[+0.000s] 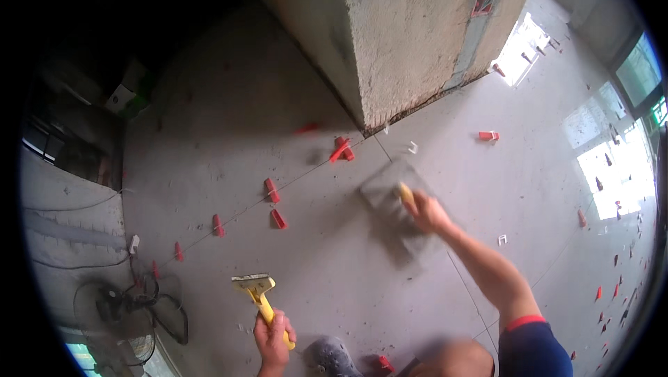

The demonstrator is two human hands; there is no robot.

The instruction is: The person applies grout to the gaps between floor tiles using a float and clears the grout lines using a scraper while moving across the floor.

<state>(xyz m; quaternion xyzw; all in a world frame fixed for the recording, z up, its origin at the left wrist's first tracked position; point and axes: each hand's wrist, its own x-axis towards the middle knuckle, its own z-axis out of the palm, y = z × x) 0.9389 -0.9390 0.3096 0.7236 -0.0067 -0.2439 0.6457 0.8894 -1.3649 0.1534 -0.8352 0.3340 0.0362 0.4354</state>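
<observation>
The left grip is curled closed, nearer the left edge of the floor; the right forearm angles forward and inward, right grip closed.

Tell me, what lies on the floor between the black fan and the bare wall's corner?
In the head view, a loose row of red tile-leveling wedges lies between the fan and the wall's corner, several along a thin tile joint.
</observation>
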